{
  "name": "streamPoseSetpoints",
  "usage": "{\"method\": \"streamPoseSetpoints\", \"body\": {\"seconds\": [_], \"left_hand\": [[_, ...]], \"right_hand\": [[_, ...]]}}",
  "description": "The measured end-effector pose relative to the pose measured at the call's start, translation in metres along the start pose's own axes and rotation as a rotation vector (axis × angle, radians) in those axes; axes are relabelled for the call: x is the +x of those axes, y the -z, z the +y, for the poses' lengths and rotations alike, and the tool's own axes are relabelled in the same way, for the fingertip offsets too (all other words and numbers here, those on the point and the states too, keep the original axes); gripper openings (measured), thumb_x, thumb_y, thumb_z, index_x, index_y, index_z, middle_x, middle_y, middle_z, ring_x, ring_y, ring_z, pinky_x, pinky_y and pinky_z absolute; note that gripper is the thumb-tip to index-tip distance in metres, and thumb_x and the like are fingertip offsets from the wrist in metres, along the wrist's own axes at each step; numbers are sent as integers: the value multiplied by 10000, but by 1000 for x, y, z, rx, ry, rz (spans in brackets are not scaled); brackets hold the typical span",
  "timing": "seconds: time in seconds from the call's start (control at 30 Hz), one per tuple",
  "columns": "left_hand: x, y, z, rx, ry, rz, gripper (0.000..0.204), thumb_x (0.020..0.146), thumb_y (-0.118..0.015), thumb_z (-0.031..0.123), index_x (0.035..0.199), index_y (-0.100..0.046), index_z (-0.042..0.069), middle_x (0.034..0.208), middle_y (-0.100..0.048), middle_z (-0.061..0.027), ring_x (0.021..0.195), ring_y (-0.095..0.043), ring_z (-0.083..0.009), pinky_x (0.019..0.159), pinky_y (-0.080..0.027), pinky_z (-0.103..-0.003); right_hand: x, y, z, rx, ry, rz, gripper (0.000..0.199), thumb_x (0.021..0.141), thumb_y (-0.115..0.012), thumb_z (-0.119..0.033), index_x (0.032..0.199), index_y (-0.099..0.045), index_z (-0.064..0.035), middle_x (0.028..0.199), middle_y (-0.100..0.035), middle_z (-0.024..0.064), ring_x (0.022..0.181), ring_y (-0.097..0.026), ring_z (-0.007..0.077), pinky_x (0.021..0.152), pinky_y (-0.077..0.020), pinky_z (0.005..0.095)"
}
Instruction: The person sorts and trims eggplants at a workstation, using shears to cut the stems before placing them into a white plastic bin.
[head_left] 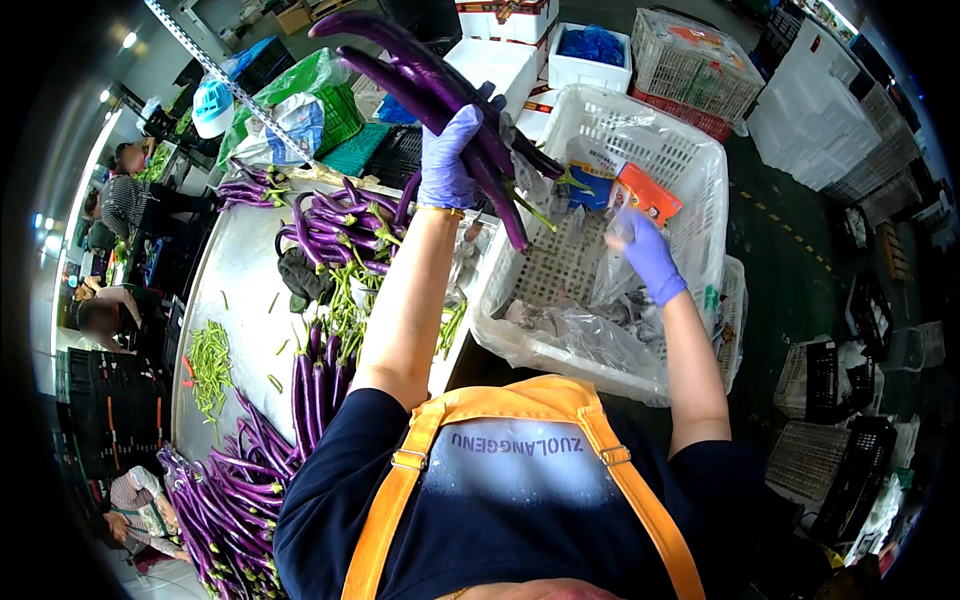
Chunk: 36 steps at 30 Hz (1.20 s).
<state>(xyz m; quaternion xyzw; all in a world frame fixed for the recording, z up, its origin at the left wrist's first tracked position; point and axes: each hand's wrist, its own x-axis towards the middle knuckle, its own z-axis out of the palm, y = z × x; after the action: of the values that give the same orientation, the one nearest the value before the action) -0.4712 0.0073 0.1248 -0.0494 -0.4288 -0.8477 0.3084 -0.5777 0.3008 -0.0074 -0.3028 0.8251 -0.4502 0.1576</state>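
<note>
Bright, even indoor light — small ceiling lamps [128,39] glow at the upper left and glare whitens the steel table [235,290]. Shadows stay soft. Fisheye bending curves straight edges, the corners fall to black, and the rim blurs — the centre stays fairly sharp.

Floor [790,215]: dark green, yellow dashed line, right of frame | Crates [830,110]: white stacks, upper right | Table [240,290]: steel, left | Lamps [128,40]: ceiling, upper left
</note>
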Motion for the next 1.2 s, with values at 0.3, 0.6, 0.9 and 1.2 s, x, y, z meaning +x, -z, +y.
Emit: {"method": "streamPoseSetpoints", "body": {"seconds": [0.3, 0.6, 0.9, 1.2], "left_hand": [[-19, 16, -13, -187, 293, -17, 622, 856, -771, 252, 1361, -543, -32, 1308, -654, -209, 1173, -664, -343, 978, -574, -466], [-15, 42, -3, -284, 261, 166, 369, 911, -761, 197, 1218, -598, 75, 1080, -675, -95, 1059, -658, -291, 1081, -510, -484], [-25, 57, 7, -266, 260, 146, 391, 928, -725, 205, 1260, -582, 56, 1079, -696, -102, 1161, -655, -314, 1123, -477, -513], [-42, 84, 10, -213, 262, 199, 468, 916, -736, 239, 1275, -593, -27, 1243, -691, -160, 1214, -631, -376, 1169, -425, -519]], "right_hand": [[61, -18, -144, 630, 291, -301, 621, 856, -799, -327, 1307, -565, 29, 1126, -649, 64, 1029, -608, 161, 937, -485, 298], [74, 35, -66, -172, 133, 196, 426, 855, -774, -268, 1193, -687, -22, 899, -651, 73, 758, -643, 214, 763, -538, 368], [90, 44, -42, 834, -145, -54, 538, 974, -672, -377, 1402, -613, -56, 1280, -665, 82, 984, -628, 131, 867, -524, 302], [75, 49, -66, 1022, 164, -48, 681, 916, -553, -195, 1567, -436, -35, 1503, -532, 102, 1283, -553, 203, 1095, -440, 373]]}}
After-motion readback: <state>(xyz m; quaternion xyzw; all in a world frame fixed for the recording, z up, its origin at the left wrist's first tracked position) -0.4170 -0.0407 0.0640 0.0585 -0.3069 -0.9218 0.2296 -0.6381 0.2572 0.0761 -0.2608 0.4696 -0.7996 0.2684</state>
